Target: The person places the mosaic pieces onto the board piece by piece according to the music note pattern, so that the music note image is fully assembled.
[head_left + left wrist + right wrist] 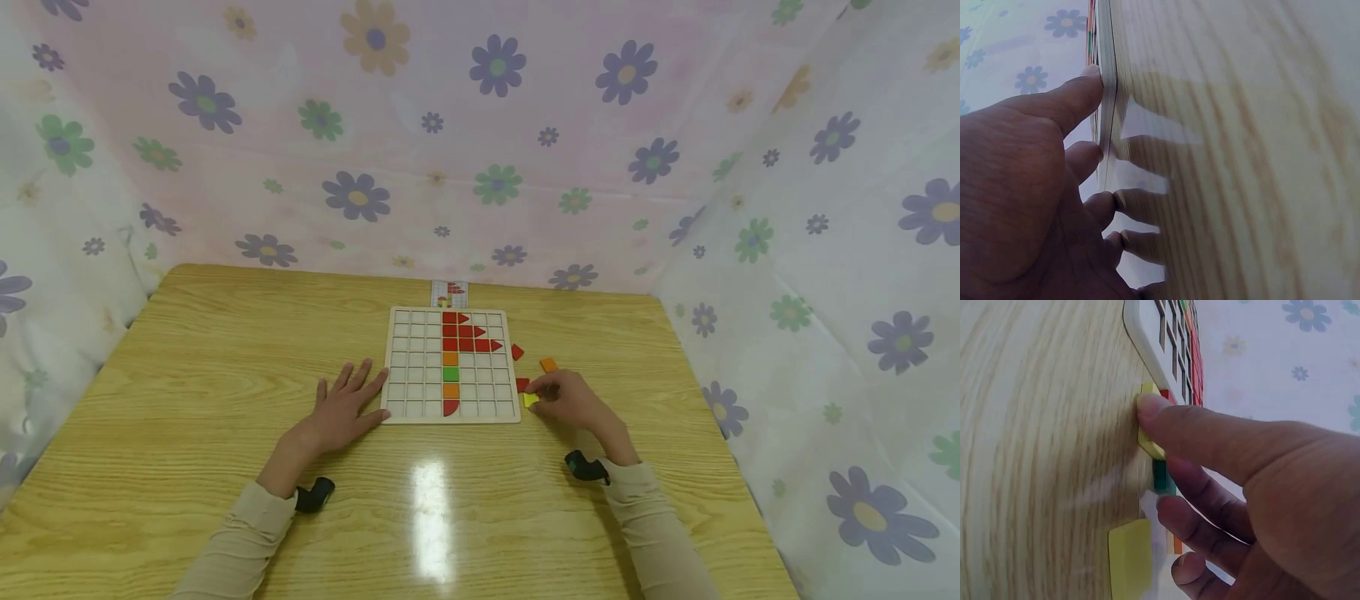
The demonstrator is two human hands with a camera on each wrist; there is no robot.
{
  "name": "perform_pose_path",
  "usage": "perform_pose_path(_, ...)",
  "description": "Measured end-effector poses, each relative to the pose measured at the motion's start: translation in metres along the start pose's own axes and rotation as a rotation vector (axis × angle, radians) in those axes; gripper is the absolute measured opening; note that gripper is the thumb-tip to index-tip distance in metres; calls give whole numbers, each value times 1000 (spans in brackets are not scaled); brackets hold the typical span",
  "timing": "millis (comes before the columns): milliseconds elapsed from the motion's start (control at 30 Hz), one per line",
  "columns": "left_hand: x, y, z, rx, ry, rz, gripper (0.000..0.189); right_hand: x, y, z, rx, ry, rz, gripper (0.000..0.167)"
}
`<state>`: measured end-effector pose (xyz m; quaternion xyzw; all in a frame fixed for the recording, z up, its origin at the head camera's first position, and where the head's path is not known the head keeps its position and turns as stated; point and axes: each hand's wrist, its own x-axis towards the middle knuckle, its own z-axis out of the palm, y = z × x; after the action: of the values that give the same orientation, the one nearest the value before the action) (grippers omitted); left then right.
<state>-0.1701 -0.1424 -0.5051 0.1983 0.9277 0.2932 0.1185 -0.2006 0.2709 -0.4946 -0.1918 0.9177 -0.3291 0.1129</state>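
A wooden grid board (480,420) lies on the table with red, orange and green tiles set in some of its cells. My left hand (341,417) is spread flat beside the board's left edge; its thumb and a fingertip touch that edge, as the left wrist view (1016,206) also shows. Off the board's right edge, my right hand (573,404) pinches a yellow tile (1147,434) between thumb and index finger. A red tile (522,384) lies by those fingertips. In the right wrist view, a green tile (1160,475) shows behind the fingers.
Another yellow tile (1130,559) lies nearer the right wrist camera. An orange tile (549,365) and a red tile (517,352) lie right of the board. A printed pattern card (449,293) sits behind the board. Flowered cloth (495,167) hangs around the wooden table (225,358).
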Motion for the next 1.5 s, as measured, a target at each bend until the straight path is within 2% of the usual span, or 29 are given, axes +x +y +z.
perform_pose_path(333,2,-4,3,-5,-5,3,70,0,-10,-1,-25,19,-3,16)
perform_pose_path(533,2,-3,3,0,-9,0,70,0,-19,2,-6,74,-9,6)
perform_pose_path(667,2,-1,2,-7,-8,2,69,2,-21,9,45,124,-49,7)
perform_pose_path(833,1,0,1,-11,-12,-2,69,8,-23,24,170,151,-78,11)
perform_pose_path(1000,1,-2,2,-11,-12,-1,70,14,-33,50,287,133,-71,20)
perform_pose_path(1100,2,-4,2,-11,-9,6,70,13,-51,58,315,111,-91,16)
perform_pose_path(1233,2,-7,4,-10,-6,10,70,15,-60,66,312,108,-122,10)
perform_pose_path(1367,1,-4,2,-16,-10,3,70,20,-55,74,324,110,-131,8)
perform_pose_path(1500,0,0,0,-18,-14,-3,69,23,-58,80,337,72,-124,7)
